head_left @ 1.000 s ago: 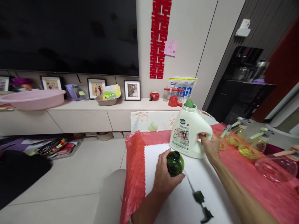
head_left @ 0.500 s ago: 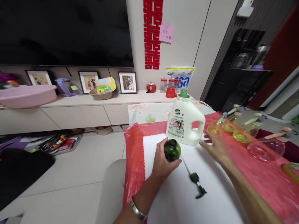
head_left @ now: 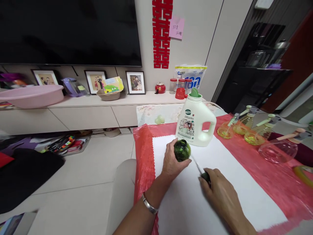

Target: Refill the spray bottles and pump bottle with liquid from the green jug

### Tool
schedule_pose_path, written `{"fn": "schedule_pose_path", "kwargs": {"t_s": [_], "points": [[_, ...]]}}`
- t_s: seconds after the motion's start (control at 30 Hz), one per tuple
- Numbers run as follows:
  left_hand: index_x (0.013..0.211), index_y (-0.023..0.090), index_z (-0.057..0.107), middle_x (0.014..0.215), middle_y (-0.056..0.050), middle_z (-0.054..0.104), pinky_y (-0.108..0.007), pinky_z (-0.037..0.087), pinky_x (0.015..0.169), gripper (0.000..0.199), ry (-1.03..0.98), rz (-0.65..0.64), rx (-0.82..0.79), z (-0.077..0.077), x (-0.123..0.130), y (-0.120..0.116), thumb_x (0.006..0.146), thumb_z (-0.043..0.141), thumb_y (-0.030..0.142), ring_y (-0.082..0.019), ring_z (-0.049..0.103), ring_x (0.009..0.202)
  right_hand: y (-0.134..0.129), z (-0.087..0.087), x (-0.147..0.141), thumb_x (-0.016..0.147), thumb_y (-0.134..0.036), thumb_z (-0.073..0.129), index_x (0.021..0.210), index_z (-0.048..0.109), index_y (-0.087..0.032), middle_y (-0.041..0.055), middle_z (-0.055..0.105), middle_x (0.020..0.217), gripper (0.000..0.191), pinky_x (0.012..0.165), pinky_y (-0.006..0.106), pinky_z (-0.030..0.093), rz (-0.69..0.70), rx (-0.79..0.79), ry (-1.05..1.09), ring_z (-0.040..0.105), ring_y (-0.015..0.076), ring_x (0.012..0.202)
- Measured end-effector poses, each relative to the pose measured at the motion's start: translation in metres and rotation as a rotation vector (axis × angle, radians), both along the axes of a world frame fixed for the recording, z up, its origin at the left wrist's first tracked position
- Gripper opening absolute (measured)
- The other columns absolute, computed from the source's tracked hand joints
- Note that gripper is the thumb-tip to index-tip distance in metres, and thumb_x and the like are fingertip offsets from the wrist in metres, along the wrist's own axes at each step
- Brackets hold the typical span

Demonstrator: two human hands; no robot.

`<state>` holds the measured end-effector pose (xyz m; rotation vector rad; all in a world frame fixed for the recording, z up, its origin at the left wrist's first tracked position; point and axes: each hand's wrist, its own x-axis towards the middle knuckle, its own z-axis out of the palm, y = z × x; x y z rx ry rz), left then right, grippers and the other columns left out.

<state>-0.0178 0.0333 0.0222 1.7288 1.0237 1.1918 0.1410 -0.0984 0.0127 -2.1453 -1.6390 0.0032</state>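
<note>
My left hand [head_left: 172,160] is wrapped round a small, round green bottle [head_left: 183,152] whose open neck faces up. My right hand [head_left: 218,189] has its fingers closed on the dark green head of a dispenser pump [head_left: 205,178]. The pump's thin pale tube points up and left toward the bottle, and its nozzle is hidden under my hand. Just behind the bottle stands a large pale green detergent jug [head_left: 194,122] with its mouth uncapped. All of this is on or over a white sheet [head_left: 181,195].
Red plastic film [head_left: 144,156] covers the table under the sheet. Along the right side stand several clear pump bottles [head_left: 264,130], with a roll of tape [head_left: 303,174] near them. A low cabinet [head_left: 90,116] runs along the wall, carrying a pink basin [head_left: 31,95] and framed photos.
My right hand has moved from beside the jug down to the pump on the sheet and closed on it. The left hand still holds the green bottle.
</note>
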Motion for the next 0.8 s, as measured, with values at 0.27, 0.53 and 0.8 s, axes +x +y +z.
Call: {"fn": "schedule_pose_path", "kwargs": {"t_s": [0.27,0.53,0.8], "points": [[0.140,0.023,0.040,0.131,-0.009,0.052,-0.046,0.041,0.112,0.091,-0.005,0.001,-0.036,0.000,0.001,-0.001,0.060,0.083,0.020,-0.029,0.051,0.128,-0.012,0.032,0.027,0.098,-0.063,0.050,0.118,0.060,-0.023,-0.0011,0.066,0.096,0.046,0.060,0.023,0.050,0.050,0.383,-0.022,0.065,0.0123,0.074],[0.139,0.023,0.039,0.132,-0.009,0.052,-0.048,0.041,0.112,0.092,-0.012,0.002,-0.037,-0.002,0.001,-0.001,0.059,0.083,0.017,-0.029,0.052,0.128,0.000,0.095,0.014,0.106,-0.041,0.045,0.124,0.057,-0.021,0.0031,0.060,0.113,0.030,0.078,0.025,0.044,0.264,0.522,-0.204,0.058,0.0141,0.098],[0.139,0.025,0.040,0.132,-0.008,0.053,-0.048,0.041,0.113,0.092,-0.020,0.012,-0.038,0.000,0.001,-0.002,0.058,0.083,0.017,-0.029,0.052,0.128,0.026,0.123,0.022,0.107,-0.033,0.039,0.122,0.057,-0.016,0.0078,0.058,0.110,0.029,0.073,0.027,0.044,0.411,0.469,-0.467,0.059,0.0153,0.088]]}}
